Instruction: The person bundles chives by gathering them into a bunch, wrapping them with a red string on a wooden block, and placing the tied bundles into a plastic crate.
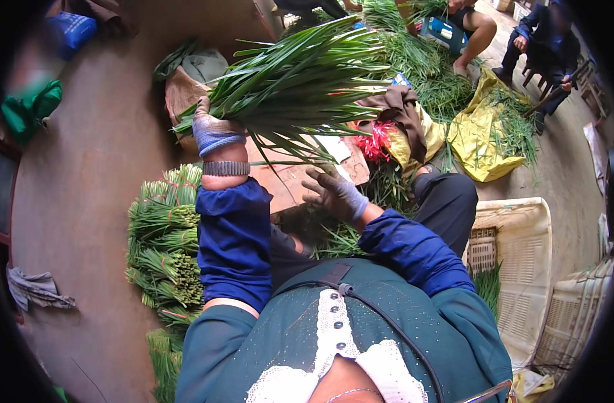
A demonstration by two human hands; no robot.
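Note:
My left hand [215, 129], in a worn grey-blue glove, is closed round the base of a big bunch of garlic chives [297, 84]. The long green leaves fan out to the right, raised over a low board [280, 180]. My right hand [336, 193], gloved too, hovers lower, beside the board's right part, with its fingers apart and nothing in them. A tuft of red plastic ties [374, 142] lies past it, next to a brown cloth [404, 117].
Tied bundles of chives [164, 235] are stacked on the floor at left. Loose chives [414, 67] heap up at the far side, by a yellow sack [478, 141]. A white plastic crate [532, 269] stands at right. Other people sit at the far side, one on a chair [535, 80].

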